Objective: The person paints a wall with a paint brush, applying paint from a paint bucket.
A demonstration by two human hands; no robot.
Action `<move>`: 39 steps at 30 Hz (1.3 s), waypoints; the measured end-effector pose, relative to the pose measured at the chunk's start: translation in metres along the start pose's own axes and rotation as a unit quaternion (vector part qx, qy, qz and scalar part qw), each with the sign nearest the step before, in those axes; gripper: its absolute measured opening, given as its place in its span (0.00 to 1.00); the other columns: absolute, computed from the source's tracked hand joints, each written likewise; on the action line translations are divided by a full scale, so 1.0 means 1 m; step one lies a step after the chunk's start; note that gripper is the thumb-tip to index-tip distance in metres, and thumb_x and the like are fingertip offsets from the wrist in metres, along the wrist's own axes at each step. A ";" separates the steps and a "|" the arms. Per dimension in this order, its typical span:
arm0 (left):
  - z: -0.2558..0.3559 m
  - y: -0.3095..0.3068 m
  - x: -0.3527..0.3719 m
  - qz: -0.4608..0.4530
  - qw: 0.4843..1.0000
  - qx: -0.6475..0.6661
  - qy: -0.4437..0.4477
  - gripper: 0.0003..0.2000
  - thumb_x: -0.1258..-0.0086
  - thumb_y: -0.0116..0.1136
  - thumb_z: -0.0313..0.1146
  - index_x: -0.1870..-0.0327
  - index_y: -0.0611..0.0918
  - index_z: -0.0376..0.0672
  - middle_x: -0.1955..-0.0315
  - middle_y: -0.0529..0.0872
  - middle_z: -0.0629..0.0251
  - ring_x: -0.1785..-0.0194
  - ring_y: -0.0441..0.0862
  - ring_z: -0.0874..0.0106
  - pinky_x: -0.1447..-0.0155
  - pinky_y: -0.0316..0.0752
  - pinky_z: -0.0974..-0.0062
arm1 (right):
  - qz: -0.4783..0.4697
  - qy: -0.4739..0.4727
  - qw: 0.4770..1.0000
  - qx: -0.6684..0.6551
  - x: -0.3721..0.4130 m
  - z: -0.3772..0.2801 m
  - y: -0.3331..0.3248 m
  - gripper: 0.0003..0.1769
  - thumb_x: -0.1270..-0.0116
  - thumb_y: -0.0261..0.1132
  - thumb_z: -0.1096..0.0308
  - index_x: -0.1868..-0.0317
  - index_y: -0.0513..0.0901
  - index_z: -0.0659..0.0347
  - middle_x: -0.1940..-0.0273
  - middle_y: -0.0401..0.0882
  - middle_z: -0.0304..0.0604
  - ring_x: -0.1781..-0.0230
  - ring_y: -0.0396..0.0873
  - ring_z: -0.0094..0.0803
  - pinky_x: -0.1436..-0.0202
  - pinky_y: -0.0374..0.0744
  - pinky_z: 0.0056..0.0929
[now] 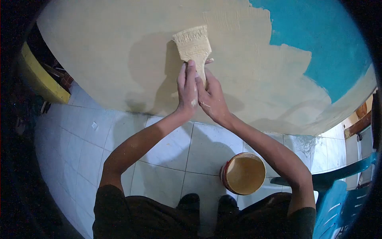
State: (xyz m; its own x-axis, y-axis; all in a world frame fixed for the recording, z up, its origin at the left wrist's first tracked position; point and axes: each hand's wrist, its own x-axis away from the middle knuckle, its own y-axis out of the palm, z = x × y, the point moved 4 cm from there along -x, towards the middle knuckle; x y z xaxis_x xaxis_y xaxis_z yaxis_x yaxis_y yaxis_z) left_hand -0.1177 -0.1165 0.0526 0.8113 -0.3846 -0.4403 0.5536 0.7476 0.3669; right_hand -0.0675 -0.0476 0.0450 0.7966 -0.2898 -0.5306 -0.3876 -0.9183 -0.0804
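Note:
A wide paintbrush, coated in cream paint, is held bristles up in front of the wall. My left hand presses against its handle from the left, the thumb lying along the base of the head. From the other side my right hand closes round the handle, with some fingers hidden behind it. Both hands touch each other and carry smears of paint. Cream paint covers most of the wall; a stepped patch of blue paint shows at the upper right.
A paint bucket with cream paint inside stands on the white tiled floor, close to my feet. To the right is a teal plastic chair. At the left a curved yellow object stands near the wall's edge.

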 end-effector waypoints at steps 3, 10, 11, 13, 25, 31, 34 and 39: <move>-0.005 -0.006 -0.002 0.011 0.999 -0.031 -0.014 0.22 0.20 0.40 0.47 0.46 0.76 0.34 0.55 0.80 0.62 0.51 0.73 0.75 0.43 0.67 0.77 | 0.012 0.039 0.998 0.049 -0.002 0.004 0.003 0.16 0.26 0.52 0.65 0.45 0.72 0.69 0.63 0.80 0.60 0.67 0.80 0.42 0.59 0.77 0.39; -0.039 -0.007 0.019 0.033 0.998 -0.023 -0.052 0.21 0.19 0.40 0.48 0.52 0.75 0.36 0.62 0.81 0.63 0.56 0.76 0.74 0.48 0.71 0.75 | 0.006 0.077 0.993 0.086 0.027 0.027 -0.007 0.18 0.26 0.53 0.66 0.42 0.71 0.69 0.62 0.79 0.62 0.70 0.81 0.43 0.63 0.77 0.37; -0.041 -0.005 0.020 0.016 0.998 -0.001 -0.055 0.21 0.19 0.40 0.48 0.52 0.75 0.36 0.62 0.81 0.63 0.57 0.76 0.74 0.48 0.71 0.75 | 0.019 0.046 0.996 0.070 0.028 0.027 -0.009 0.18 0.26 0.53 0.66 0.42 0.71 0.70 0.62 0.79 0.64 0.70 0.81 0.44 0.63 0.77 0.38; -0.034 -0.003 0.010 0.014 0.999 0.013 -0.033 0.20 0.19 0.40 0.48 0.53 0.75 0.36 0.62 0.81 0.63 0.57 0.76 0.74 0.48 0.71 0.75 | 0.019 0.004 0.997 0.070 0.016 0.020 -0.009 0.19 0.27 0.53 0.66 0.42 0.71 0.70 0.62 0.79 0.64 0.69 0.81 0.46 0.63 0.77 0.38; -0.079 -0.014 0.038 0.037 0.992 -0.014 -0.121 0.20 0.20 0.41 0.48 0.52 0.75 0.38 0.61 0.80 0.63 0.55 0.75 0.74 0.45 0.69 0.75 | 0.030 0.070 0.994 0.078 0.055 0.039 -0.015 0.17 0.26 0.53 0.66 0.46 0.72 0.71 0.70 0.77 0.62 0.73 0.79 0.47 0.65 0.76 0.40; -0.047 0.012 0.023 -0.005 0.998 0.032 -0.052 0.21 0.20 0.41 0.49 0.50 0.76 0.37 0.62 0.81 0.63 0.56 0.75 0.73 0.46 0.69 0.74 | 0.045 0.020 0.996 0.079 0.034 0.019 -0.027 0.16 0.27 0.53 0.66 0.48 0.73 0.71 0.73 0.76 0.60 0.75 0.78 0.40 0.68 0.75 0.38; -0.027 0.021 0.003 -0.012 0.999 0.039 -0.029 0.20 0.20 0.41 0.48 0.53 0.76 0.37 0.62 0.81 0.63 0.57 0.76 0.73 0.48 0.70 0.74 | 0.021 0.022 0.996 0.086 0.006 0.006 -0.030 0.17 0.26 0.53 0.66 0.47 0.72 0.72 0.72 0.76 0.60 0.76 0.76 0.39 0.68 0.75 0.37; -0.049 0.015 0.018 0.053 0.995 -0.029 -0.073 0.21 0.20 0.41 0.48 0.50 0.76 0.36 0.59 0.81 0.64 0.55 0.76 0.74 0.43 0.68 0.75 | 0.038 -0.015 0.994 0.103 0.023 0.014 -0.030 0.17 0.26 0.52 0.65 0.47 0.72 0.73 0.69 0.77 0.59 0.74 0.77 0.36 0.67 0.75 0.36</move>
State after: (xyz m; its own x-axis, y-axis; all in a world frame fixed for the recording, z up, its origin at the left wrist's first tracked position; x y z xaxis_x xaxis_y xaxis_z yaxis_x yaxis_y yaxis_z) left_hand -0.1036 -0.0858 0.0104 0.8855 -0.3739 -0.2758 0.4552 0.8168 0.3543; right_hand -0.0442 -0.0228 0.0233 0.7478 -0.3456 -0.5668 -0.5358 -0.8183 -0.2080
